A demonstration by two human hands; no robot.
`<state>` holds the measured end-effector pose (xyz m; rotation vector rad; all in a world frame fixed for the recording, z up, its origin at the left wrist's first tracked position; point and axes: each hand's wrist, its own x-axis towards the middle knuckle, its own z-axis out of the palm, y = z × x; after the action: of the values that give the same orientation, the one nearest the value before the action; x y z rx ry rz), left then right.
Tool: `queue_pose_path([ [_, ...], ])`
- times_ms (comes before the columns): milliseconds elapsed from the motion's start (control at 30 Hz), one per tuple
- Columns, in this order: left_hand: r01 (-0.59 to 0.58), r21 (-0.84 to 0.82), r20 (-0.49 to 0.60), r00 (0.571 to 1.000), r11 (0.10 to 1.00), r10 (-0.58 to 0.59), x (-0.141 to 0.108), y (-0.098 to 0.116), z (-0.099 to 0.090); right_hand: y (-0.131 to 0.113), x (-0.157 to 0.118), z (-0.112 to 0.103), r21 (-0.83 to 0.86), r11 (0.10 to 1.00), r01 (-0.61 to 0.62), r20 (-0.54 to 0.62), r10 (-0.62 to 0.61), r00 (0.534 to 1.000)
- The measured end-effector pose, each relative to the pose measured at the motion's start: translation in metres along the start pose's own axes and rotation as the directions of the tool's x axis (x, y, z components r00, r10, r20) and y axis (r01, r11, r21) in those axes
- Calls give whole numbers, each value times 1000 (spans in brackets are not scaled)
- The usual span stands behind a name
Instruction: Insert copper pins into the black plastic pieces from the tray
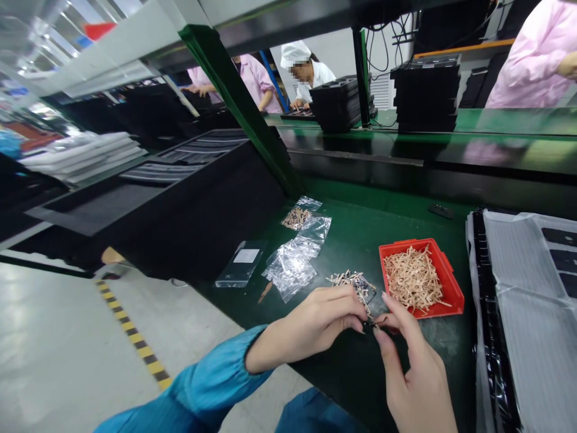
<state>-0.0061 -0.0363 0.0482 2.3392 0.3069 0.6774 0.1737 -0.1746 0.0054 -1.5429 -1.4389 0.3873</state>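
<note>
Over the front of the green table, my left hand (pixel 331 316) pinches a small black part (pixel 369 323) between thumb and fingers. My right hand (pixel 412 355) meets it from the right, its thumb and fingertips closed at the same part; whether it also holds a thin strip there is too small to tell. Just beyond my fingertips lies a loose pile of small dark and tan pieces (pixel 354 282). A red bin (pixel 456 300) filled with tan strips (pixel 412 276) stands behind my right hand.
Clear plastic bags (pixel 293 264) lie left of the pile, one bag holding tan pieces (pixel 296 218). A labelled flat bag (pixel 238 264) is near the left edge. At right stands a tray under white foam sheet (pixel 518 300). Black tray stacks (pixel 426 93) and co-workers are across the bench.
</note>
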Motion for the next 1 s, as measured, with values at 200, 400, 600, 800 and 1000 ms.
queue_pose_path([
  [200,27,20,1,1000,999,-27,1,4,-1,-11,6,-2,5,998,66,-63,-66,996],
  [400,86,77,-5,996,993,-86,-2,2,-3,-10,6,-3,-21,1000,-3,-66,1,998],
  [600,104,47,-11,995,994,-103,-5,3,-3,-7,1,-3,98,992,-82,92,73,993],
  [800,159,-37,-16,987,987,-159,-3,8,-3,-10,3,-4,142,989,-30,60,21,998],
  [1000,245,-175,-12,968,954,-251,0,10,-2,-11,1,-7,210,977,-42,73,27,997],
])
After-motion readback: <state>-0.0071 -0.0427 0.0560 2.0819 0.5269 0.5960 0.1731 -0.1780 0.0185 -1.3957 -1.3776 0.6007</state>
